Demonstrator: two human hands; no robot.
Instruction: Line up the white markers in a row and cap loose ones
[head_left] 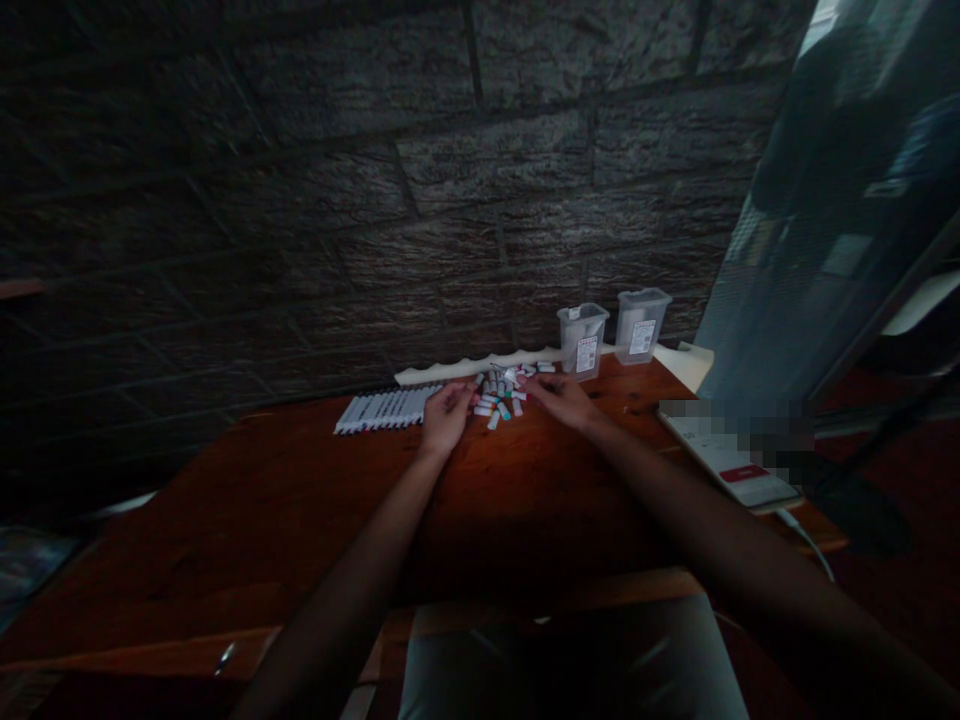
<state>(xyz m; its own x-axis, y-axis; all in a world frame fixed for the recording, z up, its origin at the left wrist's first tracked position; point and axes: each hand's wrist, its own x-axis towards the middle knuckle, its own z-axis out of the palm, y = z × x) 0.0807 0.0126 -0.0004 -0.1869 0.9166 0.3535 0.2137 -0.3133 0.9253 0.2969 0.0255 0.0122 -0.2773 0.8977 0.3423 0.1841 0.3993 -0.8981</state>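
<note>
Several short white marker caps (504,410) with coloured ends lie in a loose pile on the table, between my two hands. My left hand (445,416) is at the pile's left side, its fingers closed in a pinch; what they hold is too small to make out. From the right, my right hand (559,400) reaches in with thumb and fingers drawn together at the caps, and whatever sits between the fingertips is unclear. Left of my left hand, a row of white markers (384,408) lies side by side, its right end partly hidden by that hand.
Two clear plastic containers (583,345) with labels stand at the back right, by the stone wall (450,200). A pale wavy-edged strip (480,366) runs along the wall behind the caps. At the right edge of the wooden table (300,520) lies a flat tablet-like device (720,455) with a white cable (806,540).
</note>
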